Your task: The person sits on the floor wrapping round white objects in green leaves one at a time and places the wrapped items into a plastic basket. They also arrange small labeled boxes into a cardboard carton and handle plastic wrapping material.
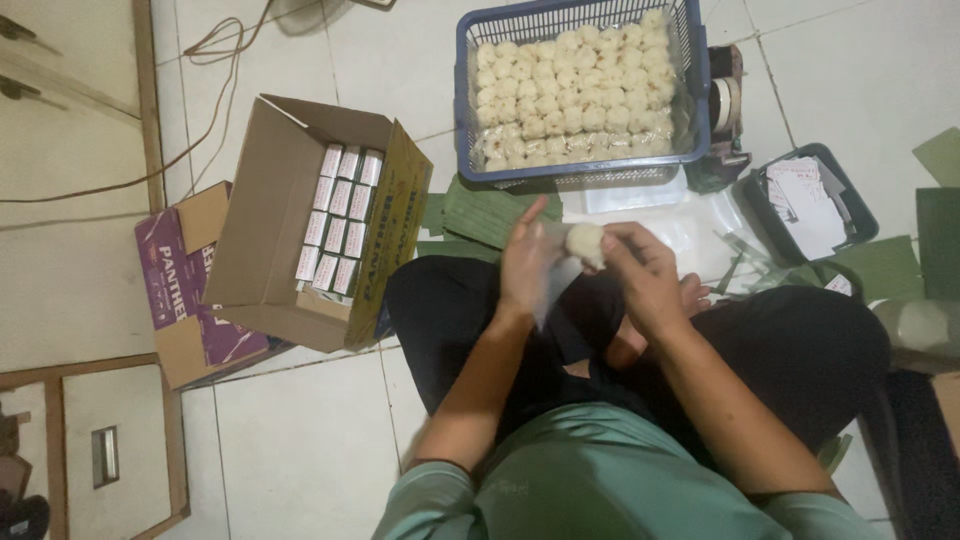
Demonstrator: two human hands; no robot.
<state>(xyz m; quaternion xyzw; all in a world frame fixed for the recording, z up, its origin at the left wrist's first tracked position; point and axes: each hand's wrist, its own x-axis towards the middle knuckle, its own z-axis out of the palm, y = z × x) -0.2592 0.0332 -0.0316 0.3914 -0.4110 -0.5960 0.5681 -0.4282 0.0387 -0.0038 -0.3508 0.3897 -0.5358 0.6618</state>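
From the head camera, the person sat cross-legged on a pale tiled floor (300, 440), hemmed in by goods: a blue plastic lattice basket (700, 70) of pale round cakes lay ahead, an open brown cardboard box (265, 210) of small white packets stood to the left, and a dark tray (860, 215) of papers to the right. Bare tiles lay open only near the left knee. The left hand (525, 262), fingers straight and pressed together, held a clear plastic wrapper (555, 285). The right hand (645, 275) pinched a pale round cake (584, 243) at the wrapper's mouth, above the lap.
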